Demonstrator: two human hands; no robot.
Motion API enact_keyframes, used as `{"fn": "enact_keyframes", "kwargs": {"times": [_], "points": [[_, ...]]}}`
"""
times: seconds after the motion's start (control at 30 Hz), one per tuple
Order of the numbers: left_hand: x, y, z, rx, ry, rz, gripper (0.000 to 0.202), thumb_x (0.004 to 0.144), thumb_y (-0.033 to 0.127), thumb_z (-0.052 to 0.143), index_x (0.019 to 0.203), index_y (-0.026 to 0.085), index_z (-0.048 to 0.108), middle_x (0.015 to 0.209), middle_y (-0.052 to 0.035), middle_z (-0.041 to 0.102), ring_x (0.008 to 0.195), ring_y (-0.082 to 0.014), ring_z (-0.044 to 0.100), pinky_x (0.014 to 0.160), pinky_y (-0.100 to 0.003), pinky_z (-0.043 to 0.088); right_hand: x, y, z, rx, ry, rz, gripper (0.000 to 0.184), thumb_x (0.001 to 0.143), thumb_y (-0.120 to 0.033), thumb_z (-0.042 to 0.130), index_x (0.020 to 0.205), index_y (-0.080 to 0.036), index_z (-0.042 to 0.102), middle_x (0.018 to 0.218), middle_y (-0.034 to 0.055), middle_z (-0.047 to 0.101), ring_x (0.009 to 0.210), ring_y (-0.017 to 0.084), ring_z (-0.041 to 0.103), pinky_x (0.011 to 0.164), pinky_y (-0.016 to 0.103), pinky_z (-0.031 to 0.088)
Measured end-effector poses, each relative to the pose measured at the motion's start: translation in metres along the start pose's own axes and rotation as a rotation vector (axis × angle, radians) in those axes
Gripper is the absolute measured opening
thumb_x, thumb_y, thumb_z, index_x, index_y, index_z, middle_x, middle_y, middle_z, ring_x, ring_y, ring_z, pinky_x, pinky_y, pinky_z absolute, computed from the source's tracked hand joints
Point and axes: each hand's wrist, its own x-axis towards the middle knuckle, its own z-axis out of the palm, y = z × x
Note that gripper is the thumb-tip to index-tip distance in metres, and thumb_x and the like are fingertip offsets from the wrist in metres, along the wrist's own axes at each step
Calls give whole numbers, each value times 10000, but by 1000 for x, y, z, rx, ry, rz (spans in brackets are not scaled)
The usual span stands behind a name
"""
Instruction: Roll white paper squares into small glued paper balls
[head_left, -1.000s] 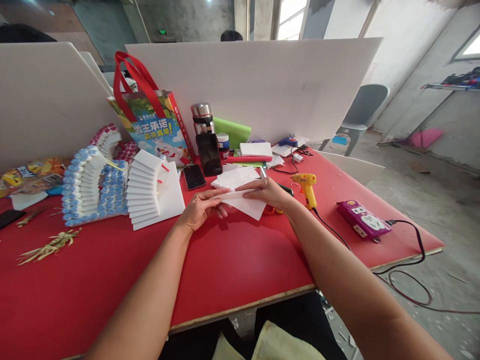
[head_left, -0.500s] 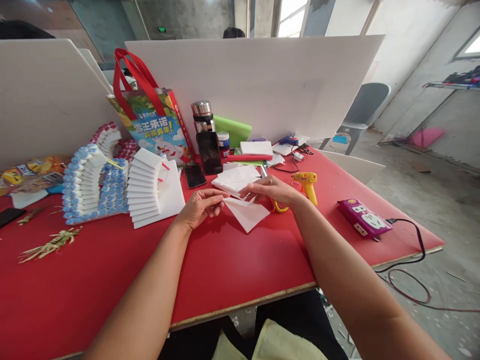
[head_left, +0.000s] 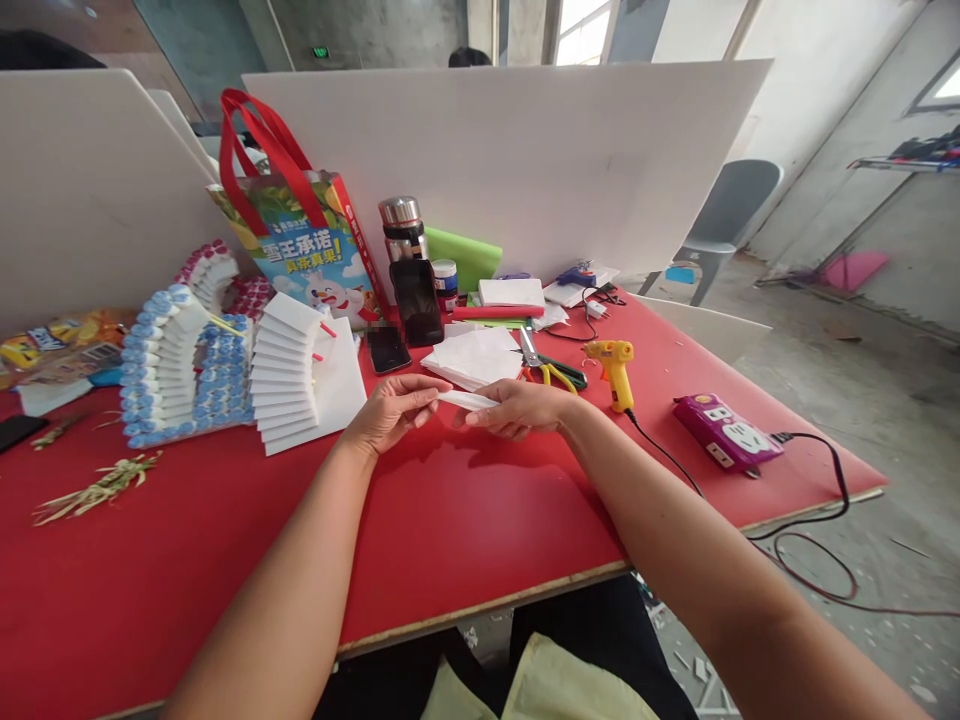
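1. Ahead of your fingers, the paper stack (head_left: 480,357) lies just beyond them, with the yellow-handled cutters (head_left: 553,374) beside it on the right.
2. Toward you, the red table (head_left: 465,530) runs uninterrupted from beneath your hands to its near edge, which passes between your forearms.
3. On your left sits the fanned white block (head_left: 283,385); the yellow glue gun (head_left: 618,374) stands farther out, right of your right hand (head_left: 521,408).
4. Between your hands, above the table, is the narrow white paper (head_left: 463,399), tilted slightly down to the right.
5. Your left hand (head_left: 394,412) pinches its left end, thumb and forefinger closed together.
6. Your right hand has its other end gripped under the thumb, fingers curled beneath.
7. Both forearms reach forward, converging.
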Motion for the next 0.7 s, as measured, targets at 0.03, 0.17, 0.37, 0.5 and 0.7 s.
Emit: {"fn": "enact_keyframes", "kwargs": {"times": [0.03, 0.17, 0.37, 0.5, 0.7], "points": [[0, 1, -2, -27, 16, 25, 210, 721, 230, 810, 902, 124, 802, 608, -30, 636, 457, -41, 477, 457, -177, 367, -5, -2, -5, -27, 12, -8, 483, 763, -479, 801, 1058, -134, 639, 553, -116, 295, 457, 28, 250, 407, 164, 225], [-3, 4, 0, -67, 39, 55, 201, 714, 229, 817, 882, 121, 802, 611, -42, 648, 437, -33, 440, 438, -181, 333, -13, -6, -13, 39, 152, -148, 563, 796, -593, 724, 1087, -115, 669, 792, 38, 643, 654, 108, 587, 590, 222, 492], [-3, 2, 21, 73, -150, -74, 227, 781, 299, 782, 924, 126, 749, 628, -21, 629, 451, -59, 496, 418, -179, 312, 13, 0, 13, 147, 110, -159, 516, 910, -598, 576, 1165, -160, 669, 1047, 114, 712, 785, 158, 656, 688, 269, 539], [-1, 1, 27, 205, -124, -37, 319, 792, 344, 780, 1025, 149, 682, 658, -7, 643, 462, -79, 515, 395, -179, 315, 19, 5, 18, 14, 164, -67, 425, 857, -557, 667, 971, -149, 694, 752, 9, 588, 540, 63, 443, 518, 212, 421], [4, -5, 25, 366, -38, 41, 324, 781, 371, 790, 993, 142, 707, 802, -43, 702, 648, -120, 613, 625, -249, 506, 13, 7, 2, -27, 262, -23, 442, 799, -564, 722, 916, -144, 649, 685, -44, 430, 529, 42, 318, 480, 198, 325]]}}
